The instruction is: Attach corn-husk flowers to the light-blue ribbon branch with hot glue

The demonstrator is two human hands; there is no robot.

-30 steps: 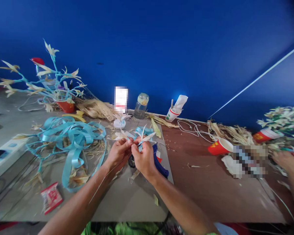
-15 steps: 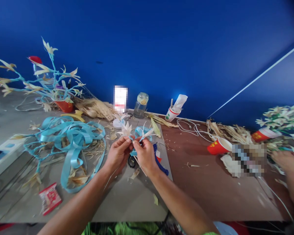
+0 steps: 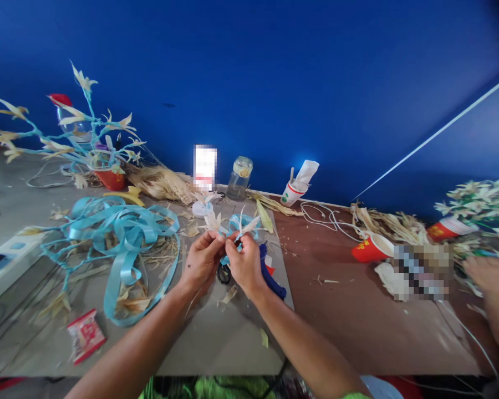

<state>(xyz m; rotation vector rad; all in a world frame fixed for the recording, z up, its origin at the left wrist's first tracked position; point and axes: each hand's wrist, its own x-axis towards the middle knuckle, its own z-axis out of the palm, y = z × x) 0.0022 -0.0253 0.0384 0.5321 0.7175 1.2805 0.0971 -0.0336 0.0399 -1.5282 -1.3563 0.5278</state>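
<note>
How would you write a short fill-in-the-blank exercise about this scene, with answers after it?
The wall is ____.
The left hand, at a pale flower, is nearer the heaped ribbon than the ____ hand.
The clear jar stands to the ____ of the white cup.
The cup under the far-left flowers is ____.
Missing words: blue; right; left; red.

The left hand and right hand meet above the table, a tool just right of them. Left of the hands lies heaped ribbon, with a packet before it and a power strip farther left. Behind, along the wall, come a cup holding branches, a husk bundle, a jar and a tissue in a beaker. Rightward, a paper cup sits before a husk pile; a co-worker's hand is farthest right.
</note>
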